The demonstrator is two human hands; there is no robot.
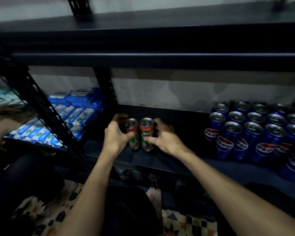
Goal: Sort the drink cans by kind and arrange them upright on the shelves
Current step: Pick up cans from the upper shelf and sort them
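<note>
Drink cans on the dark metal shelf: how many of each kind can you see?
Slim green-and-red Milo cans, upright, one gripped in each hand: 2
Blue Pepsi cans, upright in a block: 15 in view (the block runs off the right edge)
Total: 17 in view

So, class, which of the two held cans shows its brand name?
The right can, held by the right hand: its MILO lettering faces the camera. The left hand covers the left can's label.
</note>
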